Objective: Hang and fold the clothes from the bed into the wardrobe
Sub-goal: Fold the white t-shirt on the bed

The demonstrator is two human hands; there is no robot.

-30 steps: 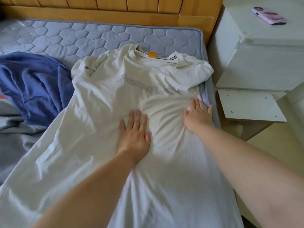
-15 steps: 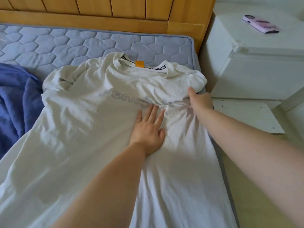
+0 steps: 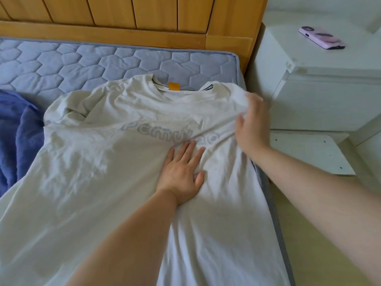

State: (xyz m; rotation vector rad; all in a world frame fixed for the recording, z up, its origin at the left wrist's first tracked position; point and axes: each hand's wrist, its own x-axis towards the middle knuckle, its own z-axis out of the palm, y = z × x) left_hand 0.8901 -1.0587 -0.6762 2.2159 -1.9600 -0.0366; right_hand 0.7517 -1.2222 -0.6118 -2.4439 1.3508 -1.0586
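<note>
Folding the shirt (image 3: 123, 193) is, I judge, the step in hand. It is lying spread on the bed's mattress (image 3: 82, 62), collar toward the headboard (image 3: 123, 15), hem running out of view toward me.

My left hand (image 3: 181, 172) is pressing flat on the chest with straight fingers, just below the grey lettering (image 3: 171, 133), and is acting as the anchor. My right hand (image 3: 250, 122) is grasping the shoulder at the mattress edge with its fingers curled into the cloth. It is blurred, so I cannot tell how much cloth it is holding.

To do this well, I am planning to bring that side over in one straight line beside the left hand. I am also wanting the cloth taut, so the creases fanning from the grip are not getting folded in. The far sleeve is bunching and, I think, is needing a flattening first.

The cloth is looking thin, soft and limp, and is wrinkling easily. An orange tag (image 3: 174, 87) is sitting inside the collar. The mattress is showing hexagon quilting, and a rumpled blue blanket (image 3: 18, 131) is lying just beside the shirt on my left. The headboard is showing smooth wooden planks. A boxy white nightstand (image 3: 319, 89) is standing on my right, carrying a phone (image 3: 321, 38) in a pink case.
</note>
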